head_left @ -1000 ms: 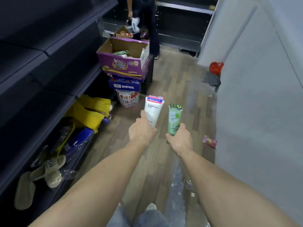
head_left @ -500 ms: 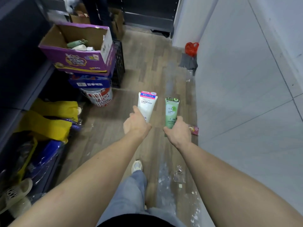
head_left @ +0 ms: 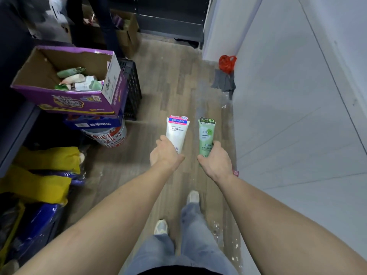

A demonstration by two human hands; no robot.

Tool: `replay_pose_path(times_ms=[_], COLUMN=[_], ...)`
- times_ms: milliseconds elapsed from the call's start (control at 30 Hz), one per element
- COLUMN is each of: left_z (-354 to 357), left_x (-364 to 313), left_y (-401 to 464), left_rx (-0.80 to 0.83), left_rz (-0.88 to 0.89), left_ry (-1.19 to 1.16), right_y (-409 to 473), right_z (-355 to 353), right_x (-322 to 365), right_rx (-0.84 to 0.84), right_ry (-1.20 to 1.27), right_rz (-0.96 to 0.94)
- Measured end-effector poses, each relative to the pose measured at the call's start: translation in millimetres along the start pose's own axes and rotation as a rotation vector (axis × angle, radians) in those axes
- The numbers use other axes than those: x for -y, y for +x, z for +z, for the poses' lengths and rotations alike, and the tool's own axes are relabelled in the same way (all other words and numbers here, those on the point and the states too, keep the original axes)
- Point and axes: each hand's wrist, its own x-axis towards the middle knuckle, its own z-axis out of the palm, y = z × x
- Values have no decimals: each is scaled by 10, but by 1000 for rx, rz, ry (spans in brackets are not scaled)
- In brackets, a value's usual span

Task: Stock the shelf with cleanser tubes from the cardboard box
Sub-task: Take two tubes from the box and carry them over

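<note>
My left hand (head_left: 165,153) grips the lower end of a white cleanser tube (head_left: 177,130) with a pink and blue top, held upright over the floor. Beside it my right hand (head_left: 216,159) grips a green cleanser tube (head_left: 206,133), also upright. The open purple cardboard box (head_left: 79,100) sits to the left on a stack, with several more tubes (head_left: 77,80) lying inside. A dark shelf (head_left: 14,126) runs along the left edge; only part of it shows.
Under the purple box are a blue box (head_left: 95,124) and a paint bucket (head_left: 108,136), with a black crate (head_left: 131,86) behind. Yellow and blue bags (head_left: 39,181) fill the lower left. A white wall (head_left: 288,116) stands at right, a red bag (head_left: 227,63) at its foot. Another person's legs (head_left: 107,26) stand ahead.
I have walked forward along the aisle; the purple box and stack are closer and further left in view. Both hands still hold their tubes upright, a little further apart.
</note>
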Motion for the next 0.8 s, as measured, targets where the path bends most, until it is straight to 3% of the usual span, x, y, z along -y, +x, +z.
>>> replay_pose_path(times_ms=[467, 800], left_z=[-791, -1555], left_x=[-744, -55], left_y=[1809, 2744], left_rx=[-124, -264], left_rz=[-222, -523], left_ry=[-132, -389], right_y=[2222, 2943], right_z=[-251, 379], right_x=[1249, 2945], right_rx=[141, 317], right_ry=[-106, -254], right_rz=[-204, -545])
